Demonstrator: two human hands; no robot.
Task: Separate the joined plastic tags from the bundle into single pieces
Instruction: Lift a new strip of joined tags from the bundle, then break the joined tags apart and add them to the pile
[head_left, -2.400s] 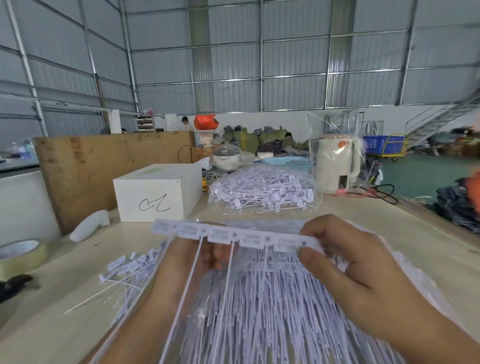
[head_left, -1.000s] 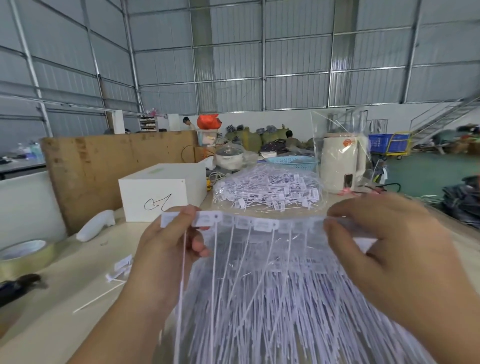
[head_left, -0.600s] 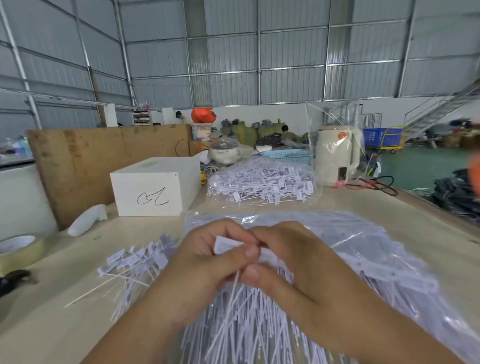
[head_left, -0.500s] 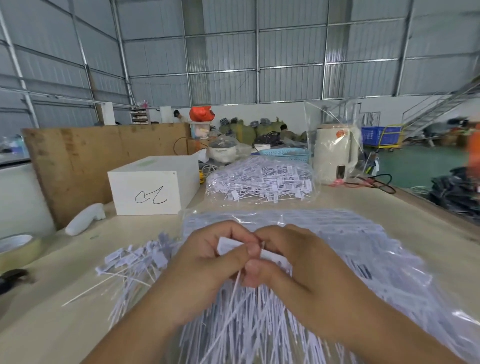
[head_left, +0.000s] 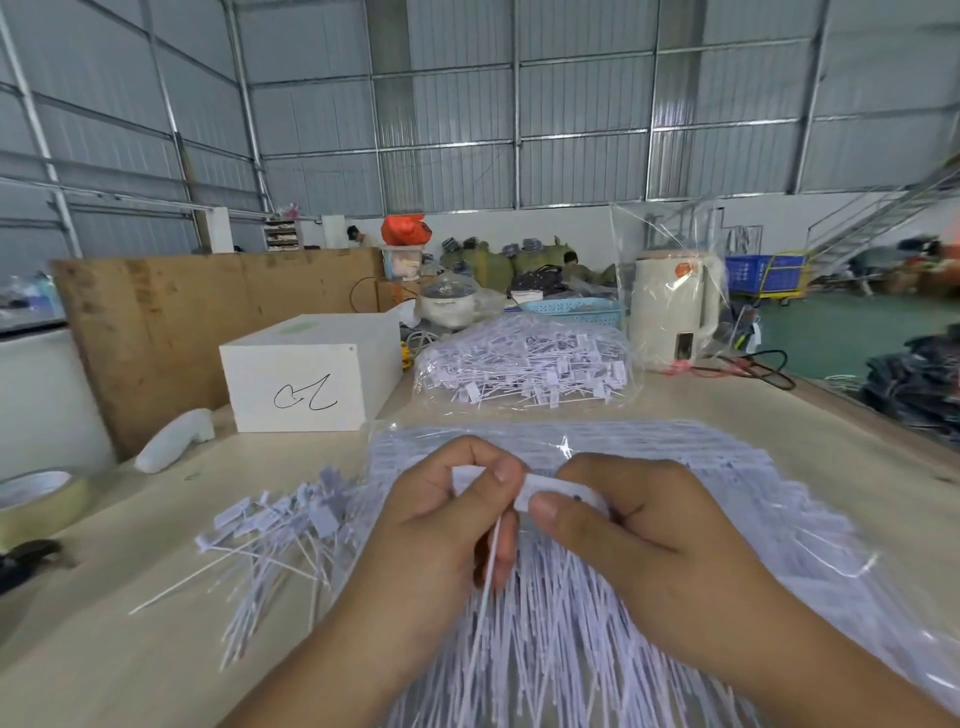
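Observation:
A big bundle of white joined plastic tags lies in a clear bag in front of me, stems toward me. Over it, my left hand and my right hand sit close together, each pinching the head end of a short strip of joined tags between thumb and fingers. A thin stem hangs down from the strip between my hands. A loose pile of single tags is spread on the table to the left of my left hand.
A second clear bag of tags lies farther back. A white box, a white handheld controller and a tape roll stand at left. A bagged kettle and black cable are at back right.
A second ago my hands held a long strip stretched wide and raised. They have since come together low over the bundle, pinching a short piece. In the last half second little has moved.

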